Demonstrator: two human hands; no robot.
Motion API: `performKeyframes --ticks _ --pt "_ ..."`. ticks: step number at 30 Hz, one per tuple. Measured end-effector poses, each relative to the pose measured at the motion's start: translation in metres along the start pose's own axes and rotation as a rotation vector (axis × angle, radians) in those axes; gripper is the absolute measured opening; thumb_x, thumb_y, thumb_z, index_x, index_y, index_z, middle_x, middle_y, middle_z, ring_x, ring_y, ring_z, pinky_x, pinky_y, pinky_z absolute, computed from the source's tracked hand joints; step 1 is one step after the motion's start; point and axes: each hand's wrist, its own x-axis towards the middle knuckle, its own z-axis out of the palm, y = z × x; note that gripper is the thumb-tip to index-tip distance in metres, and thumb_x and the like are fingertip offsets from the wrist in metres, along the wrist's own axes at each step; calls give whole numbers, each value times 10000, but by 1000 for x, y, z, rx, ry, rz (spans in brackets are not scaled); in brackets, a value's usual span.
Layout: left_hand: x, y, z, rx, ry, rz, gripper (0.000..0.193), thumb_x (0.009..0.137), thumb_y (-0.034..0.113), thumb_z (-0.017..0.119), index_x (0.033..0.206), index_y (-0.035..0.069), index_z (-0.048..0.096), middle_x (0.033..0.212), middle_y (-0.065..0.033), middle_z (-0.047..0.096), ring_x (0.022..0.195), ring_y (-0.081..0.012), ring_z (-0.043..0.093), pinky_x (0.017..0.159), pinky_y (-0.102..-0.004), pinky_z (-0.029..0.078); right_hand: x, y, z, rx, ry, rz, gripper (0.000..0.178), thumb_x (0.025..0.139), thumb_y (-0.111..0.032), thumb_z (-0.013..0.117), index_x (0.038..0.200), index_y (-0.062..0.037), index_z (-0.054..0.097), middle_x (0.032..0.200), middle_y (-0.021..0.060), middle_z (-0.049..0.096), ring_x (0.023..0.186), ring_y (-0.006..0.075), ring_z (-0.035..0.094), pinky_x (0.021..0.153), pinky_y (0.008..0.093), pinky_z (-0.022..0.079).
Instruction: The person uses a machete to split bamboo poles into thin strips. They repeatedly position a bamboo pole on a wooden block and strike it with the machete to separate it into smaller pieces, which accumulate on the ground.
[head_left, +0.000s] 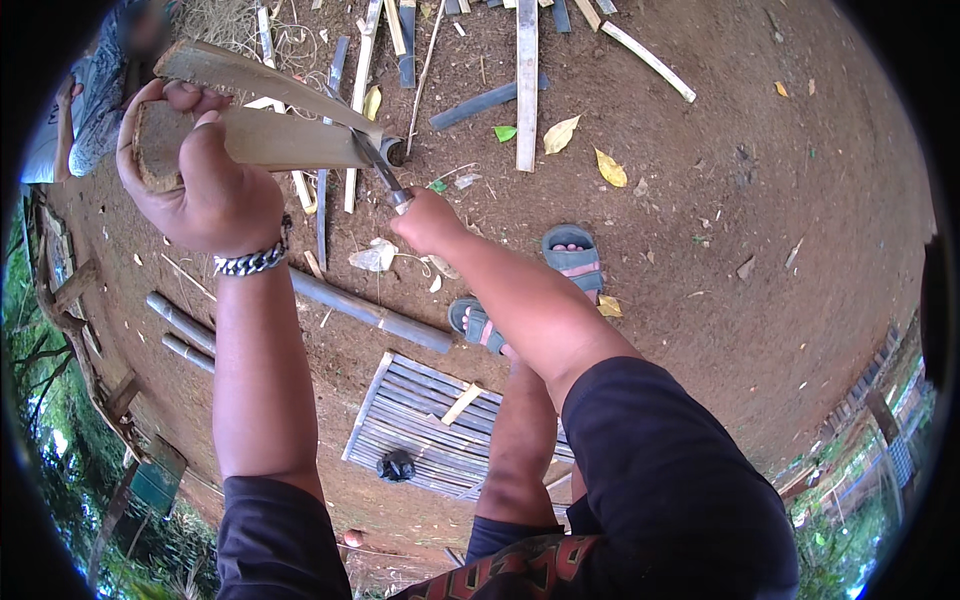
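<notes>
Held the split bamboo piece (290, 138) in the air at upper left, with the left hand (215, 195) curled around the broad end of its lower half. Clasped a knife (384, 172) by its handle in the right hand (430, 222), and crossed the bamboo with the blade near the narrower end, in the split between the halves. Wore a chain bracelet (250, 262), and grey sandals (573, 250) over brown earth (750, 300). Had bamboo strips (527, 100) strewn ahead near yellow leaves (610, 168), and a slatted bamboo bench (390, 420) below the sandals, bearing a pale strip (462, 403) and a black bundle (395, 465).
</notes>
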Motion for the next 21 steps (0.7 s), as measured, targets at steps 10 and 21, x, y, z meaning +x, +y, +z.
performKeyframes --ticks 10,21 --pt "-21 1 18 31 -103 24 471 845 -73 562 1307 -8 497 1072 -111 620 930 -149 607 867 -297 530 -10 -10 -35 -217 -52 90 417 869 -240 712 1194 -9 591 1008 221 717 950 344 719 829 440 565" --pt "-8 -9 34 56 -209 6 472 818 -84 599 1282 -34 534 1070 -153 658 954 -217 653 864 -329 554 -41 67 -147 -500 35 136 494 779 -234 747 1187 11 614 1049 251 713 997 379 707 865 451 553"
